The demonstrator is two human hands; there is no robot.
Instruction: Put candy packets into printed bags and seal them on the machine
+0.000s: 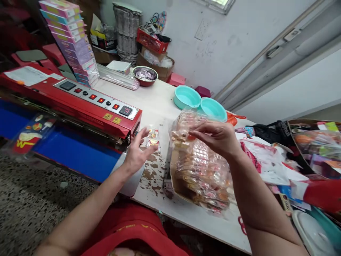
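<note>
My left hand is open, thumb and fingers apart, over the end of the red sealing machine. Just past its fingertips a small clear packet with coloured pieces inside lies on the table. My right hand is closed in a pinch at the top of a cardboard box filled with clear plastic packets. Its thumb and forefinger seem to grip the edge of a clear plastic packet at the box's upper left. The fingertips partly hide the gripped edge.
On the blue conveyor belt lies a packet with a fries picture. Two turquoise basins, a bowl of small sachets and a tall box stack stand behind. Bags and papers crowd the right.
</note>
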